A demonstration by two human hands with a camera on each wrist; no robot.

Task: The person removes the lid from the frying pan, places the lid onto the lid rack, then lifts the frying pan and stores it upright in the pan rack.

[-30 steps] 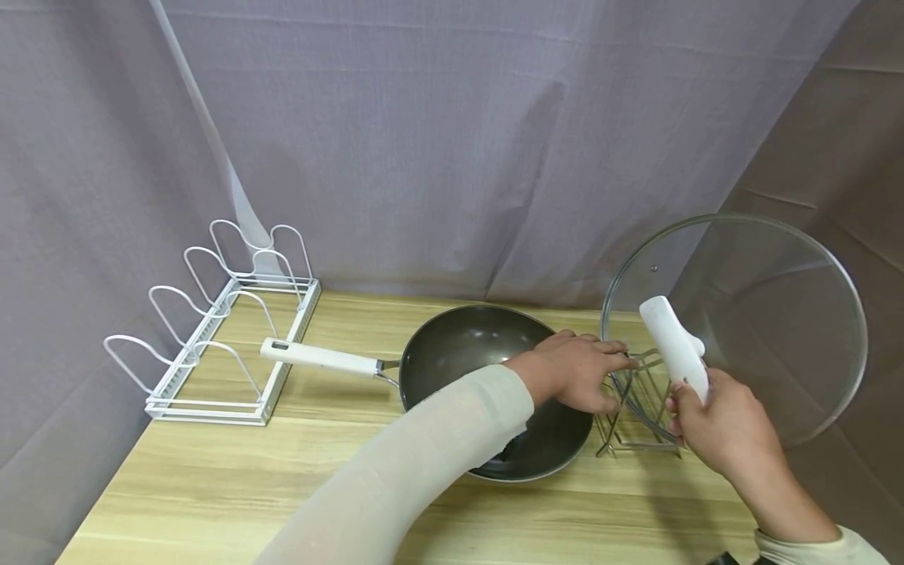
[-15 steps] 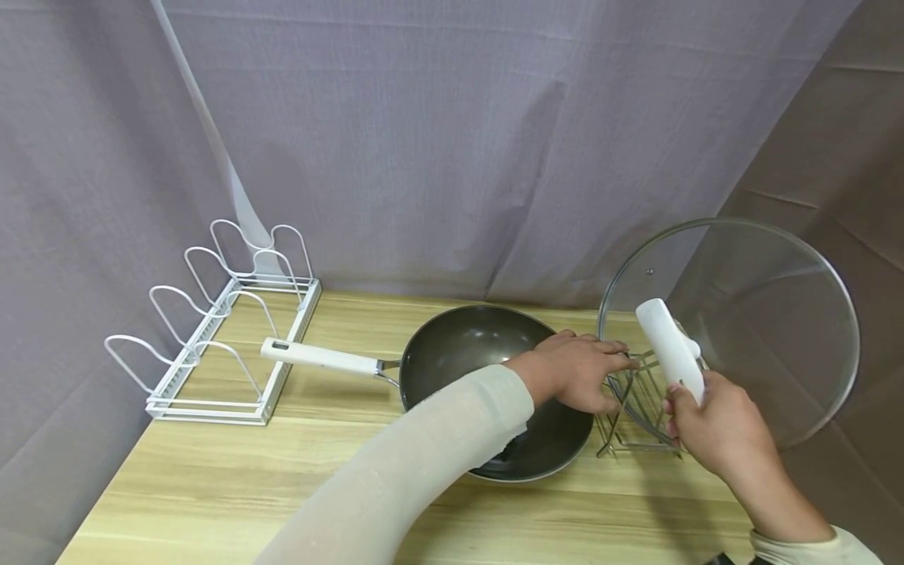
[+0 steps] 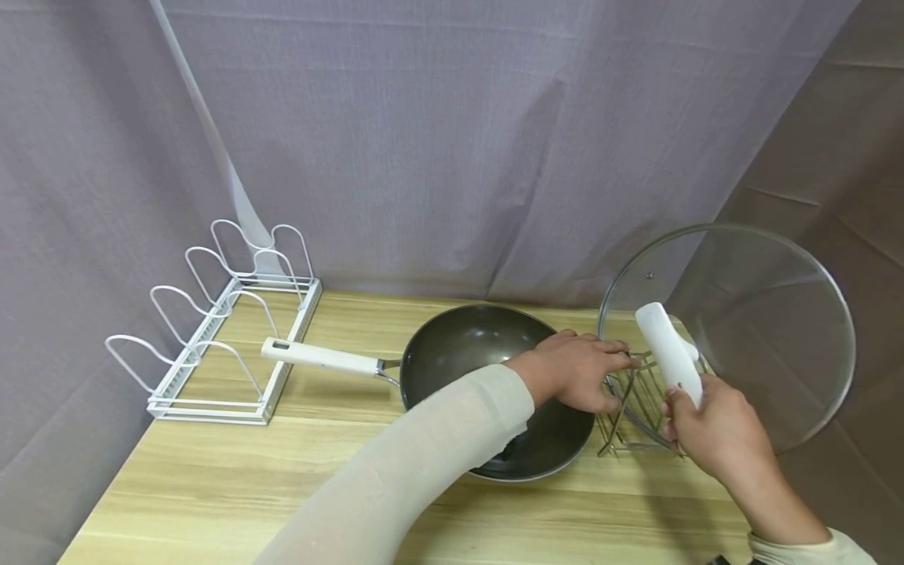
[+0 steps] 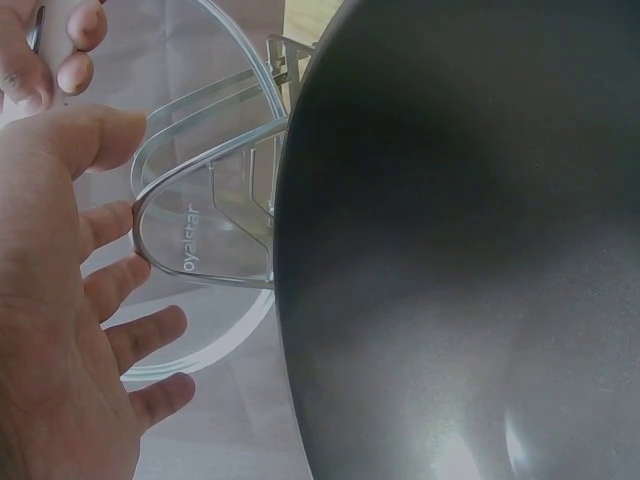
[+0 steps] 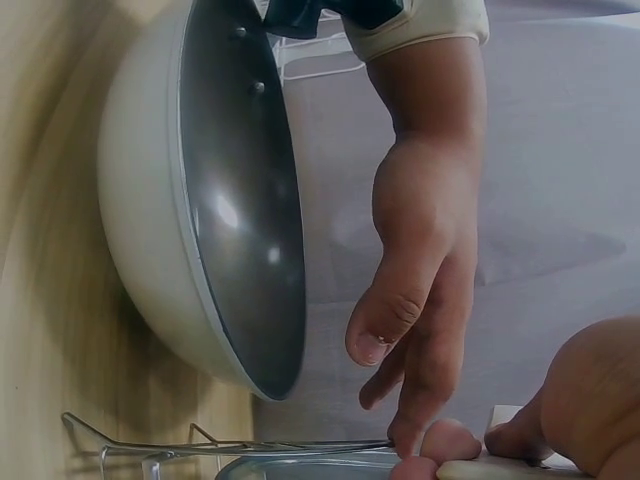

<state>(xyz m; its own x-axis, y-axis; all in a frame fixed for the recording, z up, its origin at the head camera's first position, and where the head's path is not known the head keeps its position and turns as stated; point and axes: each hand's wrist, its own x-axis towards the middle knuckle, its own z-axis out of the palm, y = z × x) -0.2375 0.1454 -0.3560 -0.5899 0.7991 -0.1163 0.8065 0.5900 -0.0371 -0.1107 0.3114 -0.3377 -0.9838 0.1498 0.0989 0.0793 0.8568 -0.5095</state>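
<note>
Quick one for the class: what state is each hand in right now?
Left hand: open, touching the silver metal wire rack.
Right hand: closed around the white handle of the round glass lid.

In the left wrist view I could read pale lettering (image 4: 190,240), "oyalstar", on the clear glass lid (image 3: 770,329), through a loop of the wire rack (image 4: 207,158). The word ran sideways, bottom to top, its "o" lowest and just beside the wire.

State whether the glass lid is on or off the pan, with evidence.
Off: the right hand holds the lid by its white handle beside the pan, which lies uncovered.
</note>
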